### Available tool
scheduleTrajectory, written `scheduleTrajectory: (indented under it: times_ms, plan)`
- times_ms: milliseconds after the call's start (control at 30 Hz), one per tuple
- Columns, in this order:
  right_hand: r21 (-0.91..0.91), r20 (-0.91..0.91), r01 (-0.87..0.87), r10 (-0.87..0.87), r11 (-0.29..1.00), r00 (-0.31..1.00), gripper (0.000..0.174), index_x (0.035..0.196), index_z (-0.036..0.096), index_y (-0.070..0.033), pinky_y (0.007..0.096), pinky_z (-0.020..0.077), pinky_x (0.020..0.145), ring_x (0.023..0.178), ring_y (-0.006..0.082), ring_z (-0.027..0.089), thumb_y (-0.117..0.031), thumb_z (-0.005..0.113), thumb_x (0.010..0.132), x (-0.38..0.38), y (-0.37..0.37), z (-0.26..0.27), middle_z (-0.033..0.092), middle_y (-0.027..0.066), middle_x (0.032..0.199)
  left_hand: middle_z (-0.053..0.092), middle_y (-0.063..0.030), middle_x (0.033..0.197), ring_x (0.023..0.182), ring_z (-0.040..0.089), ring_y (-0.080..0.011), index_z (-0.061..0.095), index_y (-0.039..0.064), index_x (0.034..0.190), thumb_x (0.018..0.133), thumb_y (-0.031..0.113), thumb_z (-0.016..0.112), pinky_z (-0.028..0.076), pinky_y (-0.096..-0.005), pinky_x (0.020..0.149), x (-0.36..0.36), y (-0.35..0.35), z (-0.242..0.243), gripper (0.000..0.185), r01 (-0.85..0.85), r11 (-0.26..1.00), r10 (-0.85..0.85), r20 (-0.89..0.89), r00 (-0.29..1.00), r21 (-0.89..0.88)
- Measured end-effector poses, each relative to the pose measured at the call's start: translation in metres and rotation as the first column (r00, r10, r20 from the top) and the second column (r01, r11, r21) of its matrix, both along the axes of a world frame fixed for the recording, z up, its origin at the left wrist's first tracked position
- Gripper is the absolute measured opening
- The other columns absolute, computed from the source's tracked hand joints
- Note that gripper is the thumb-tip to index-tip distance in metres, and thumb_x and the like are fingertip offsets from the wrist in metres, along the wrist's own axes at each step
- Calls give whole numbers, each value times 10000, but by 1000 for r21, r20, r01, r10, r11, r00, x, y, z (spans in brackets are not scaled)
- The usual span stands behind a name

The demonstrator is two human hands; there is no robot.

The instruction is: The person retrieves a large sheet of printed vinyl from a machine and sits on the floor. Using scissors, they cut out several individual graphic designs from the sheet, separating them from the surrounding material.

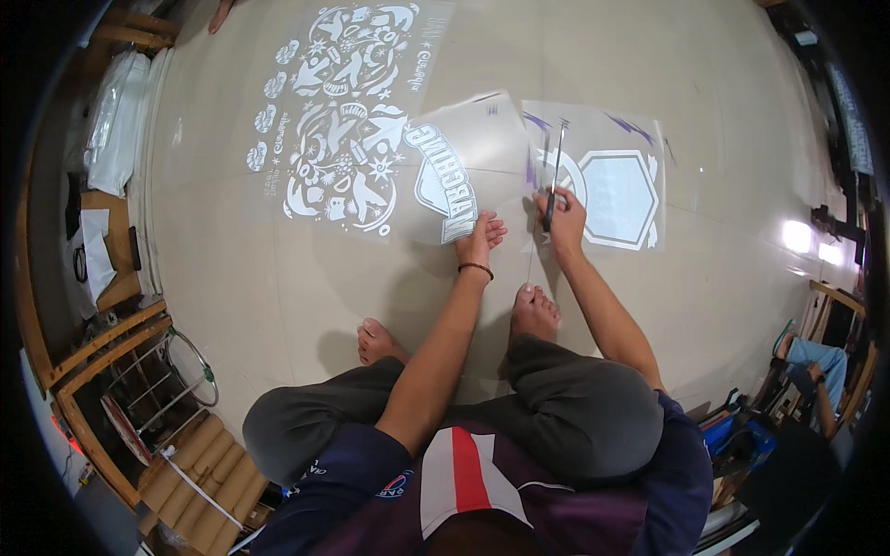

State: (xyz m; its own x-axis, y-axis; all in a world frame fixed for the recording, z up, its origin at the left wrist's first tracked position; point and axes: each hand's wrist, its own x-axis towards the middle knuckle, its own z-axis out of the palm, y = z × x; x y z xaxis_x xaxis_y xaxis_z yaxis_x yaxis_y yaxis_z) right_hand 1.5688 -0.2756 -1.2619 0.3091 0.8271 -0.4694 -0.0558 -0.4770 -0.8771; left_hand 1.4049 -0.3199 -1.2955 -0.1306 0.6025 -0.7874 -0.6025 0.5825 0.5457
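Note:
My left hand (482,233), with a braided bracelet at the wrist, is at the lower right corner of a clear film sheet (497,132) printed with mirrored lettering. Its fingers are apart; whether the palm presses on the film is hard to tell. In my right hand (567,219) is a cutting tool (555,174) with a black handle and a long thin blade pointing away from me. I cannot tell whether it is scissors or a knife. The tool is over the left part of another clear sheet (657,187), printed with a white shield shape and marked with purple strokes.
A larger film (438,31) with white mirrored motifs lies flat at left on the tiled floor (222,229). My bare feet (535,309) are close to the sheets. Cardboard tubes (208,479) and a metal-framed stool (156,389) stand lower left. Another person's leg (820,361) shows far right.

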Motion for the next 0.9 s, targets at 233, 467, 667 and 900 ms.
scheduleTrajectory:
  times_ms: [233, 467, 667, 900]
  plan:
    - [-268, -257, -193, 123, 944, 959, 352, 1022, 656, -28, 234, 433, 484, 535, 76, 558, -275, 843, 854, -19, -126, 36, 621, -1, 686, 647, -33, 728, 582, 592, -111, 703, 22, 915, 970, 299, 677, 480, -247, 556, 7, -2, -3, 283, 55, 998, -55, -81, 995, 4]
    - [-336, -383, -231, 92, 913, 919, 377, 993, 637, -19, 219, 416, 464, 518, 74, 547, -314, 835, 869, -29, -133, 35, 602, -3, 660, 656, -35, 732, 603, 608, -121, 691, 28, 862, 954, 311, 698, 495, -270, 563, 10, -9, -11, 298, 146, 988, -135, -190, 972, 45]
    - [-243, -417, -168, 54, 955, 907, 374, 998, 625, -7, 216, 413, 455, 497, 81, 532, -289, 836, 872, -33, -108, 26, 593, 8, 662, 643, -22, 732, 632, 592, -120, 672, 36, 843, 962, 260, 691, 486, -286, 585, 22, -10, 3, 254, 229, 972, -211, -223, 952, 59]
    - [-270, -414, -87, -35, 959, 910, 321, 937, 651, -31, 212, 410, 438, 469, 71, 519, -297, 825, 889, -42, -99, 26, 605, -1, 659, 653, -30, 791, 670, 584, -121, 690, 26, 914, 962, 262, 691, 482, -286, 595, 15, -14, 3, 240, 259, 965, -242, -224, 944, 50]
